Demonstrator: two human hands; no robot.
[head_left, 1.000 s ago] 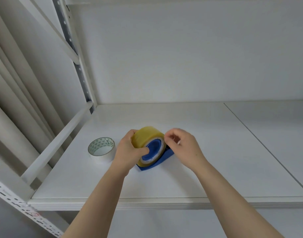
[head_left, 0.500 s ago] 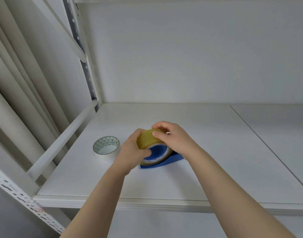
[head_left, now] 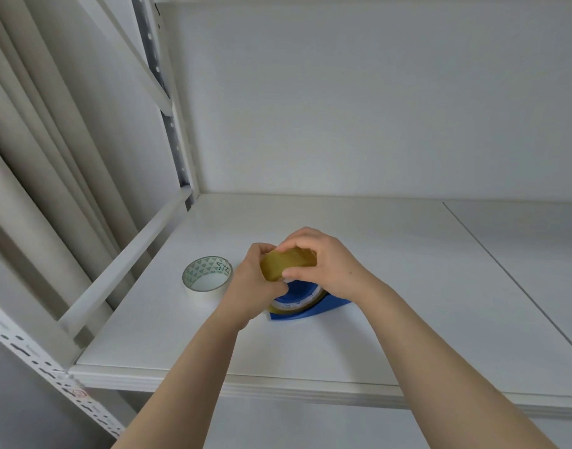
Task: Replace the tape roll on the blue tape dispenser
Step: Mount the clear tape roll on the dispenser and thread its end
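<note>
The blue tape dispenser (head_left: 323, 306) rests on the white shelf (head_left: 391, 319), with a yellowish tape roll (head_left: 286, 264) sitting on its blue hub. My left hand (head_left: 255, 286) grips the roll from its left side, thumb pressed near the hub. My right hand (head_left: 323, 264) is curled over the top and right of the roll, fingers on its outer face. Both hands hide most of the roll and the dispenser's far end. A second roll, white with a triangle-patterned core (head_left: 207, 277), lies flat just left of my left hand.
The shelf's front edge (head_left: 310, 388) runs below my forearms. A white diagonal brace (head_left: 126, 264) and a perforated upright (head_left: 168, 124) bound the left side. A seam (head_left: 504, 273) divides the shelf surface at the right. The back wall stands behind.
My right hand has moved from the dispenser's right end up onto the top of the yellowish roll and closed over it. My left hand has stayed on the roll.
</note>
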